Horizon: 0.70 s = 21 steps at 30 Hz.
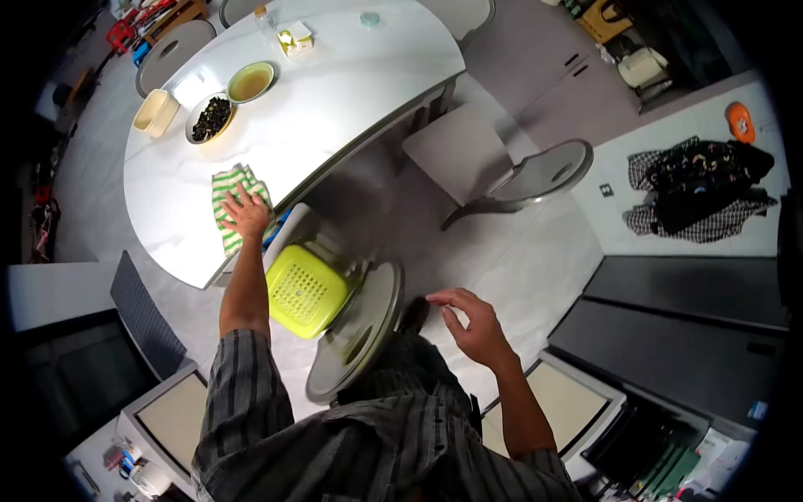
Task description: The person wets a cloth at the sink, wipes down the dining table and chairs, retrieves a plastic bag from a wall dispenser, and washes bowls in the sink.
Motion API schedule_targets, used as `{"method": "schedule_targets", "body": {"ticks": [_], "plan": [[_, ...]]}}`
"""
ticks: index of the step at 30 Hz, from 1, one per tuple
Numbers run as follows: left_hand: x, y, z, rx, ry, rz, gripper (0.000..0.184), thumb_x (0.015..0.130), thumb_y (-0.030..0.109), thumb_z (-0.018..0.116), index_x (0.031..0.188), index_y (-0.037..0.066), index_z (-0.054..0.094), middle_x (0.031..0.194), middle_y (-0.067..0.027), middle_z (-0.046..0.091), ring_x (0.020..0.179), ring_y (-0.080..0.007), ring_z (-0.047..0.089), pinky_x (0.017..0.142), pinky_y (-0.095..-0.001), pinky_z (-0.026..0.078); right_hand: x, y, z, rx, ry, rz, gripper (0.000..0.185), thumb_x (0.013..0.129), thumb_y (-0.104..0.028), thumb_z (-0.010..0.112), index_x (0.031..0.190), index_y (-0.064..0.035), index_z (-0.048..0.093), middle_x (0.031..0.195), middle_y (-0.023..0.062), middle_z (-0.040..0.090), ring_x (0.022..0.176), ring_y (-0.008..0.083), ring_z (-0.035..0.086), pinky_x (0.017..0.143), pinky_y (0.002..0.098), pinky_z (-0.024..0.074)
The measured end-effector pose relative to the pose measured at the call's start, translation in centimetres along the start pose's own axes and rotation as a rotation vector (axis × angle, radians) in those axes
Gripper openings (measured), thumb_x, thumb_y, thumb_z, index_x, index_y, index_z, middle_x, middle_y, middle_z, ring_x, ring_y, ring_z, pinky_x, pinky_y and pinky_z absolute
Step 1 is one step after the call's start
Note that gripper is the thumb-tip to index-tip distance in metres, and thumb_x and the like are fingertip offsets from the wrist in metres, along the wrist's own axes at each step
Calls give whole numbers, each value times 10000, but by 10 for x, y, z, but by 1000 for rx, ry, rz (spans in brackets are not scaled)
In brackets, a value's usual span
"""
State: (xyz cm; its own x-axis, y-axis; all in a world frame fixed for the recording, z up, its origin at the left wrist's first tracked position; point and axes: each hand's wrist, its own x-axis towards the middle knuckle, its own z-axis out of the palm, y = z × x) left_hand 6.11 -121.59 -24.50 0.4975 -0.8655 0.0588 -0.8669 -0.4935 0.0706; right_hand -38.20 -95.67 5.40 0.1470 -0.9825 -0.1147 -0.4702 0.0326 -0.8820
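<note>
- One left hand [245, 216], fingers spread, lies flat on one striped cloth [234, 177] near the white table [335, 100] edge.
- One right hand [478, 328] in midair, thumb parted.
- Two bowls [194, 115], one tub [170, 117] beyond.
- Five gray chairs [460, 151], pale floor [535, 243].

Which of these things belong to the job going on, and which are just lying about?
Seemingly in the job:
striped cloth, flat under the left hand
white table beneath it

Apparently just lying about:
bowl of dark food
bowl of liquid
cream tub
tissue box
bottle
</note>
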Motion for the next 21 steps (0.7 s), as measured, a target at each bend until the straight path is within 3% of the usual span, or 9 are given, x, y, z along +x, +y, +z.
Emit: {"method": "schedule_targets", "body": {"ticks": [8, 18, 21], "plan": [[-2, 15, -5, 17, 66, -95, 611, 1005, 453, 384, 1572, 246, 288, 1630, -165, 218, 1504, -400, 163, 1116, -728, 141, 72, 12, -59, -29, -217, 54, 236, 941, -56, 569, 1158, -48, 663, 1094, 127, 669, 986, 278, 661, 866, 356, 515], [22, 56, 11, 141, 219, -381, 614, 1004, 414, 381, 1575, 203, 292, 1617, -182, 257, 1487, -424, 208, 1113, -719, 178, 203, 37, -101, -51, -460, -88, 253, 939, -59, 570, 1177, -55, 655, 1110, 131, 667, 1032, 307, 644, 899, 377, 502], [22, 85, -1, 149, 150, -317, 613, 1015, 404, 334, 1587, 193, 267, 1635, -187, 219, 1496, -419, 208, 1158, -676, 123, 255, 47, -102, -27, -523, -110, 245, 937, -52, 570, 1166, -49, 658, 1094, 133, 673, 1017, 305, 652, 889, 376, 506]]}}
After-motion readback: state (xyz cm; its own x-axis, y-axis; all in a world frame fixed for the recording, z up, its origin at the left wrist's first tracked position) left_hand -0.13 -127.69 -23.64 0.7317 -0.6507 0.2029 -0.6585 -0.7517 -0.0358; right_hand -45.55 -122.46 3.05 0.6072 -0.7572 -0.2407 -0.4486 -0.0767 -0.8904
